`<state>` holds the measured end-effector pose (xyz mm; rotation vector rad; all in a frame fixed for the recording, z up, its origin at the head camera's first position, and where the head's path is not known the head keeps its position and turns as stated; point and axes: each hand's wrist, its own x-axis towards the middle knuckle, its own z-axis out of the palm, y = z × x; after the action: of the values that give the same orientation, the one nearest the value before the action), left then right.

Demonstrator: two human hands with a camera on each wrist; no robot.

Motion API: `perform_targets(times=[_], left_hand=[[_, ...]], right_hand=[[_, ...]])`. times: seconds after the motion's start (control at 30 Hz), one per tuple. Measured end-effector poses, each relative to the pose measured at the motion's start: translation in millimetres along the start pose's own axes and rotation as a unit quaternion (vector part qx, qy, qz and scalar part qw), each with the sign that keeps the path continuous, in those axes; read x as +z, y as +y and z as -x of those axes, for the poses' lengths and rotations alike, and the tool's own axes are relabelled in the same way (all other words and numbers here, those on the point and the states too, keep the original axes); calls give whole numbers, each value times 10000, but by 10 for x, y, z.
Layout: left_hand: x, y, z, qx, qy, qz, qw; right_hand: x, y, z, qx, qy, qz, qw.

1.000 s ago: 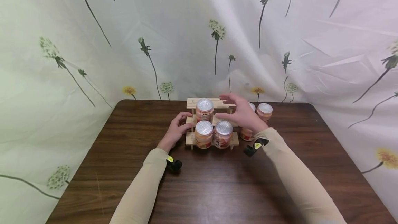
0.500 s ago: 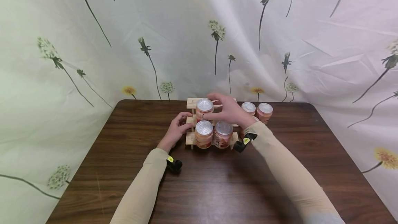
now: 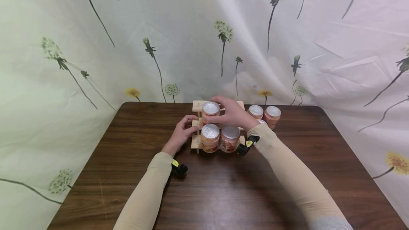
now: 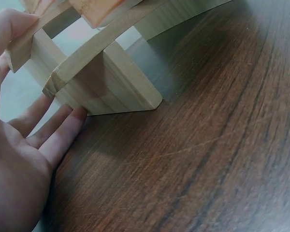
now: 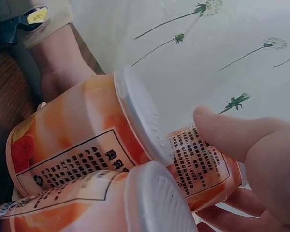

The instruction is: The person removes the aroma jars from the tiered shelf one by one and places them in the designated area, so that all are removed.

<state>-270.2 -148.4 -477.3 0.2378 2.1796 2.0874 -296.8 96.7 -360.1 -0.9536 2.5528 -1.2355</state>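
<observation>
A three-tier wooden rack (image 3: 195, 142) holds several orange-printed jars with silver lids. My left hand (image 3: 180, 134) grips the left end of its middle shelf. In the left wrist view, the fingers (image 4: 70, 128) touch the wooden side panel. My right hand (image 3: 234, 114) is around the jar (image 3: 211, 108) on the middle shelf, thumb in front and fingers behind. The right wrist view shows that jar's printed label (image 5: 198, 164) beside the thumb. On the front shelf stand a left jar (image 3: 210, 139) and a right jar (image 3: 229, 141), side by side.
Right of the rack, a jar (image 3: 255, 111) and another jar (image 3: 272, 117) stand on the brown wooden table (image 3: 211, 194). A third jar there is mostly hidden by the right wrist. A dandelion-print cloth (image 3: 188, 45) hangs behind the table.
My right hand has moved left from the rack's right side to the middle-shelf jar, and its fingers have closed round it. The left hand and the jars have stayed in place.
</observation>
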Motion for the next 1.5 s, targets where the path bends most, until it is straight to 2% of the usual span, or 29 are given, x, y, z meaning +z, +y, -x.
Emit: perform_targets(times=[0.1, 0.2, 0.43, 0.63, 0.93, 1.2, 1.5], left_hand=[[18, 106, 67, 54, -22, -9, 10000], [17, 115, 66, -23, -16, -21, 10000], [-30, -128, -84, -61, 11, -78, 10000], [-19, -192, -98, -11, 97, -94, 9999], [-8, -180, -81, 62, 168, -251, 9995], [-5, -163, -88, -25, 167, -214, 9996], [-20, -129, -109, -205, 96, -224, 9995]], right_hand=[[12, -6, -2, 50, 11, 21, 10000], [20, -12, -2, 120, 24, 37, 9999], [33, -39, 9, 337, 134, -62, 9993], [54, -33, 31, 538, 351, -233, 9977], [64, -8, 53, 439, 664, -295, 9964], [30, -11, 105, 491, 941, -389, 9936], [-50, -33, 170, 423, 1293, -990, 9857]])
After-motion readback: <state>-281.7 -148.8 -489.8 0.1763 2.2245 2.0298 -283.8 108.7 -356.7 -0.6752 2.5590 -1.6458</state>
